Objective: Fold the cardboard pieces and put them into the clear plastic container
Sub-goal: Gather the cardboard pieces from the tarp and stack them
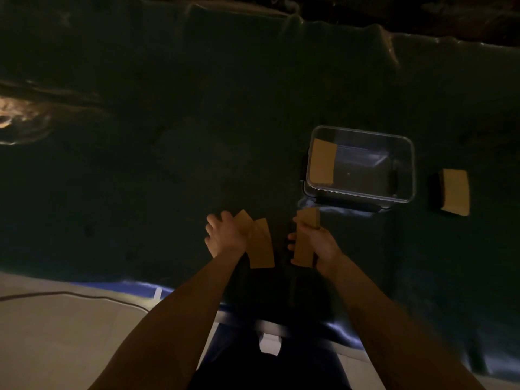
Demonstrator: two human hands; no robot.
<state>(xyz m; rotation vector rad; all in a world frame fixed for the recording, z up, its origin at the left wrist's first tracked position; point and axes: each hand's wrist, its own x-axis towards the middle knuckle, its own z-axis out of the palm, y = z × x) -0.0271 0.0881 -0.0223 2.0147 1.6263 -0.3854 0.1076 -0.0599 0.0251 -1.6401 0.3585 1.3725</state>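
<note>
1. A clear plastic container point(405, 170) sits open on the dark cloth, rectangular, with dark latches at its sides.
2. One brown cardboard piece point(322, 161) leans inside it against the left wall — a flat, upright rectangle.
3. Another piece point(455, 192) lies on the cloth right of the container, apart from it.
4. Two more strips — one point(263, 244) on the left, one point(305, 240) on the right — are held nearer, side by side, in front of the container.
</note>
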